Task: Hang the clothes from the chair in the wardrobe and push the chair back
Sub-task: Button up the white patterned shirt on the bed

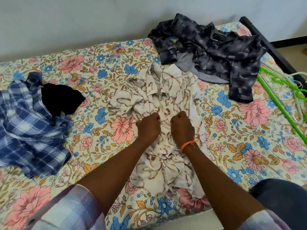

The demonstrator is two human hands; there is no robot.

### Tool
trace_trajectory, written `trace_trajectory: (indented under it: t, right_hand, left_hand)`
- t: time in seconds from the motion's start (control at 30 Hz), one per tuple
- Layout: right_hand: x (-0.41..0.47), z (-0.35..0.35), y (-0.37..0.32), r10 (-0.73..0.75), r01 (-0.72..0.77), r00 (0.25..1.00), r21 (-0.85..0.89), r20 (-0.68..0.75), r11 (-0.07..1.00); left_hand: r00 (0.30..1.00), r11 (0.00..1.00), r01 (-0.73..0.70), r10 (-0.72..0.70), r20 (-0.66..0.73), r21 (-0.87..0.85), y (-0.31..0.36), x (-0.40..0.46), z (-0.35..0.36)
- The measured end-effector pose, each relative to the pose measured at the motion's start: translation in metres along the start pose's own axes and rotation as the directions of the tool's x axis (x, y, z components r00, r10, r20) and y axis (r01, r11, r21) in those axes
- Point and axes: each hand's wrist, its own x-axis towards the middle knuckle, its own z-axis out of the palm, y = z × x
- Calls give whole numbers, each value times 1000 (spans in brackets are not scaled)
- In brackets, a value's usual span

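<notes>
Both hands clenched on the white shirt (159, 103), fists side by side mid-front: left hand (148, 128), right hand (182, 129), orange band on the right wrist. Looks like they're pinching the front placket, but the fingertips are hidden, so can't confirm the exact hold.

Shirt lies crumpled on the bed (232, 146), running from under the forearms to just beyond the fists, collar at the far end. White with brown marbled streaks, short sleeves.

Handling guess: thin, light, floppy, no stiffness, will sag and bunch. Best taken at the collar or shoulders to get it onto a hanger.

Left of the hands: blue plaid shirt (28, 120) with a black garment (61, 100) on it. Far right: green hanger (282, 100). Beyond-right: dark blotchy shirt (216, 52).
</notes>
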Motion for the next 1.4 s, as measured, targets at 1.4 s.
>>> trace_trajectory:
  t: [1.4]
  right_hand:
    - [-109,-18,-11,470,-445,841,835,267,324]
  left_hand:
    - [992,862,76,-15,125,-502,16,-99,10]
